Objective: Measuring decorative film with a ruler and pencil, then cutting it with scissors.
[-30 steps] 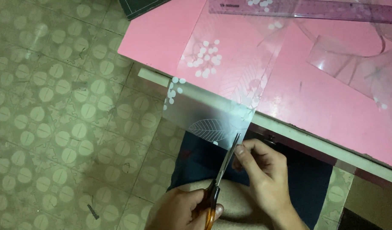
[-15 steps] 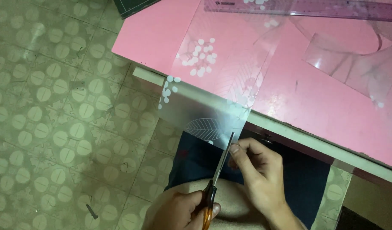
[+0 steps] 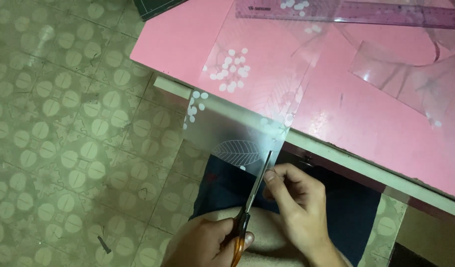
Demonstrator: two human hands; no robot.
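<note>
While the left hand (image 3: 207,244) clenched the scissors (image 3: 251,198), the right hand (image 3: 299,205) pinched the plastic sheet (image 3: 232,133); keeping it taut would have steadied the cut.

Dim, yellowish indoor light falls evenly from above. The pink tabletop (image 3: 376,123) is brightest; beneath its near edge lies deep shadow. Faint glare streaks the clear plastic sheet (image 3: 257,94) on it. Focus is fairly sharp, slightly grainy.
</note>
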